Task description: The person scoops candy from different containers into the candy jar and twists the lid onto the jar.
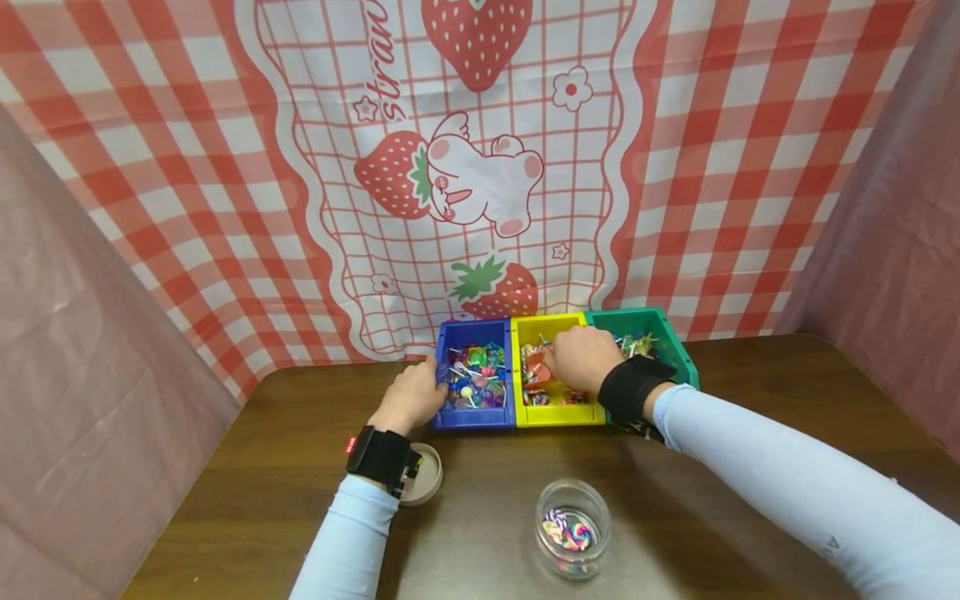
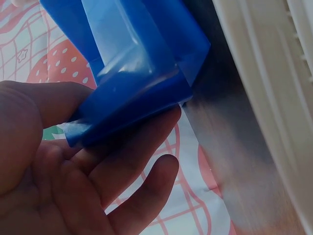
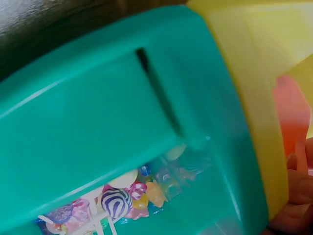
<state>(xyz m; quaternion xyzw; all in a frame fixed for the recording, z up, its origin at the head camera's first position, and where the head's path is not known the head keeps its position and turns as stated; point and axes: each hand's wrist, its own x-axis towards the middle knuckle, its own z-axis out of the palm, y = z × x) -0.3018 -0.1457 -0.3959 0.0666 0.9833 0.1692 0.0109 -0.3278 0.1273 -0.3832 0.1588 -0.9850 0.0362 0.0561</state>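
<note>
My left hand [image 1: 408,395] grips the outer rim of the blue bin [image 2: 132,110], thumb on one side and fingers curled under the other. Wrapped candies and lollipops [image 1: 474,379] fill that bin. Over the yellow bin [image 1: 562,417], my right hand [image 1: 584,358] holds an orange-red scoop [image 1: 536,367] down among wrapped candies. The same scoop [image 3: 292,115] shows at the right edge of the right wrist view, fingers around its narrow handle. Much of the yellow bin's inside is hidden by the hand.
A green bin [image 1: 678,354] with lollipops [image 3: 116,201] adjoins the yellow one. Nearer on the brown table [image 1: 480,467] stands a clear jar [image 1: 573,554] holding a few swirled candies. A round pale lid [image 1: 427,477] lies beside my left wrist. Checked cloth [image 1: 720,208] hangs behind the bins.
</note>
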